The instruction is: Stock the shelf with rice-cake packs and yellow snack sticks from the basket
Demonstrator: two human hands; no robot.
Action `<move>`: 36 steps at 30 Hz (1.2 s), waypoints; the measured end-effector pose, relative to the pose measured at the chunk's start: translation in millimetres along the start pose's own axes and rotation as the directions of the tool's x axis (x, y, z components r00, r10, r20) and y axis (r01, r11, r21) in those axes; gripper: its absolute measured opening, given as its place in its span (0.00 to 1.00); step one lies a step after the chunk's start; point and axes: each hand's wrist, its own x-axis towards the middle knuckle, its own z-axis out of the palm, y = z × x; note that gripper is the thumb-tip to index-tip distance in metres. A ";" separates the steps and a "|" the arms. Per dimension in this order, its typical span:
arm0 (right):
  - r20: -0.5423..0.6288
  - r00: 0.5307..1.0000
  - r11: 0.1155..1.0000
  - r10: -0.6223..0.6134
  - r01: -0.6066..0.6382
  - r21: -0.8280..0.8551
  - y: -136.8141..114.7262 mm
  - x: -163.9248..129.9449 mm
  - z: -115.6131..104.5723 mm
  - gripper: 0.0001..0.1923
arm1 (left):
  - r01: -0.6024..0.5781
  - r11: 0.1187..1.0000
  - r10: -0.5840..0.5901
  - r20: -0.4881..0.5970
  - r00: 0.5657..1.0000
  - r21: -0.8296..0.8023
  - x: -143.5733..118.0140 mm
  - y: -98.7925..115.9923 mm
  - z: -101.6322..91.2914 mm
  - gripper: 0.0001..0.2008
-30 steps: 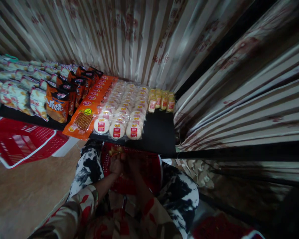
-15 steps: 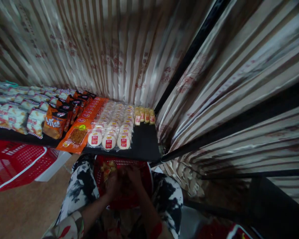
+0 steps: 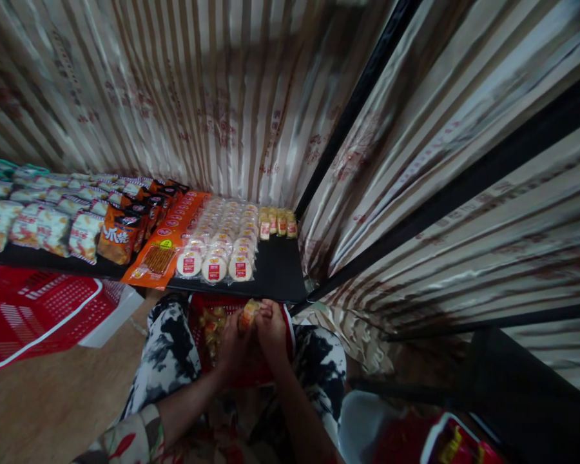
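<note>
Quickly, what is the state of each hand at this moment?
Left hand: closed, holding a yellow packet.
Right hand: closed, apparently gripping the same packet's right end.

The left hand [image 3: 232,345] partly hides a yellow packet [image 3: 248,316], and the left edge crops a red basket [image 3: 33,325].

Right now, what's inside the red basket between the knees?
Gold-wrapped packets in the left part of the red basket. Left hand and right hand cover the middle; anything beneath is hidden.

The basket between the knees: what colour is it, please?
The basket is red, best seen in the head view.
</note>
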 end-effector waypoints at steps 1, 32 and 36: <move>-0.023 1.000 1.000 -0.005 0.005 0.016 -1.8 0.8 -1.2 0.14 | 0.004 1.000 -0.004 -0.003 1.000 -0.006 -0.1 7.6 -0.9 0.20; -0.195 0.968 0.988 -0.156 0.151 -0.044 -5.1 60.5 -16.2 0.25 | 0.001 0.993 0.009 0.084 0.996 -0.118 70.6 90.9 33.3 0.18; -0.218 0.959 0.984 -0.179 0.169 -0.065 1.0 79.1 -10.2 0.27 | 0.028 0.998 -0.021 0.104 0.994 -0.062 85.8 104.0 38.3 0.17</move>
